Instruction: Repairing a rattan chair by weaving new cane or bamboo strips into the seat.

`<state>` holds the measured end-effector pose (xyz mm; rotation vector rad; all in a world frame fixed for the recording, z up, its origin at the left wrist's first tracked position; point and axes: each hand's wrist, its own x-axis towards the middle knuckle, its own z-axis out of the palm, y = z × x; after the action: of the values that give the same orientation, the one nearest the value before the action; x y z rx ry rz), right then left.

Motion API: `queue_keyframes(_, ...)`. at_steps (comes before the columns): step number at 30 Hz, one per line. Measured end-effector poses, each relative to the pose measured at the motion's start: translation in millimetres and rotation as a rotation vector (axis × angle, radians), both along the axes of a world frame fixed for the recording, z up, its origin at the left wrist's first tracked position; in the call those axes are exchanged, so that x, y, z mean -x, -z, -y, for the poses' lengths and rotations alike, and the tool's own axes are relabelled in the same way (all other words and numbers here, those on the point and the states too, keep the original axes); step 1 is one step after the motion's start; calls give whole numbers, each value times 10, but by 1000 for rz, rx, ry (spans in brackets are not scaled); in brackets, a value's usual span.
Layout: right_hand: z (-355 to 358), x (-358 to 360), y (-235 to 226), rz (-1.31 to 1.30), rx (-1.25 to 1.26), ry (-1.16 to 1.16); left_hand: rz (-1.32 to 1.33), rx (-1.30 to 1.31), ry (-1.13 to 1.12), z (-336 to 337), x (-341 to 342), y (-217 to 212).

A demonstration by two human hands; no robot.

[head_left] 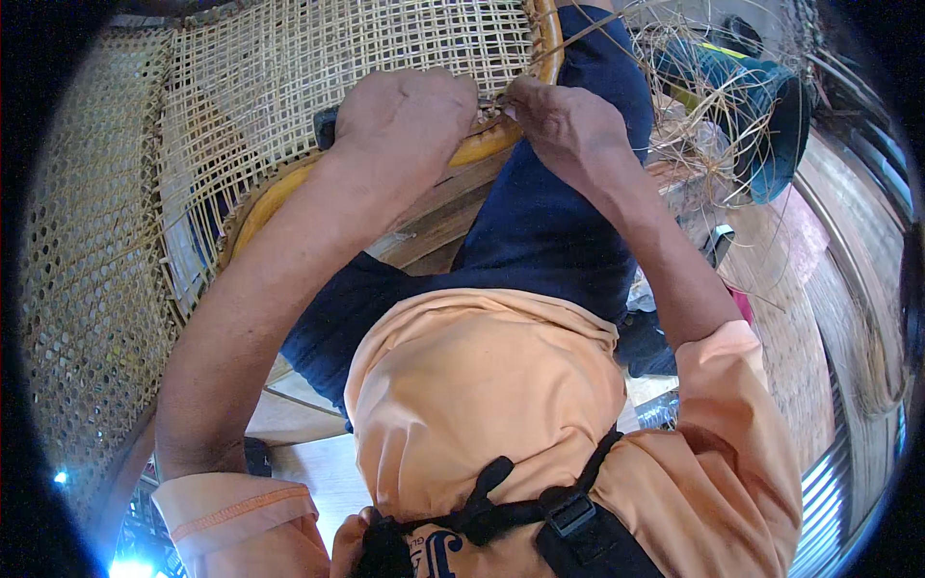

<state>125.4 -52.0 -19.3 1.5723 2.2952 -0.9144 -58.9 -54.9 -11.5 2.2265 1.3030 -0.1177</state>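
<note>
At far left, a finely perforated cane panel [87,241] fills the edge of the view, bulging with the lens. Next to it, the open-grid cane webbing [289,87] spans a curved yellow-brown rattan frame [252,217]. Dark blue trousers [564,217] pass beneath the frame's right side. Farther right, loose cane strands [708,144] tangle over a teal bucket [776,130], above wood-grained flooring [771,323].

The webbing's top runs out of view; strands cover part of the bucket. A dark object [326,127] beside the left hand [405,111] is mostly hidden. That hand's fingers curl under, out of sight, so I cannot tell what, if anything, they grip. The right hand [568,120] is narrow, fingertips drawn together at the frame's inner edge; anything between them is too small to make out.

The webbing lies under and beyond the left hand, and just left of the right fingertips.
</note>
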Motion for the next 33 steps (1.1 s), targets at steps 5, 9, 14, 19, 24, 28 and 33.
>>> queue_keyframes(5,-42,-30,27,36,-15,-17,-32,138,-27,-215,-134,-45)
queue_keyframes(9,-66,-13,35,-61,-64,-56,-58,354,-47,-458,-107,76)
queue_keyframes(14,-223,-65,-125,89,41,-139,-81,422,8,-482,-116,92)
queue_keyframes(19,-180,-111,-96,134,55,-136,-112,289,42,-469,-183,5)
queue_keyframes(24,-311,-165,-533,-48,-123,-62,-310,225,39,-559,530,-75)
queue_keyframes(28,-372,182,-96,-794,142,90,-216,492,-121,-588,713,-548)
queue_keyframes(33,-360,64,-93,-406,198,129,-81,269,-180,-391,551,-334)
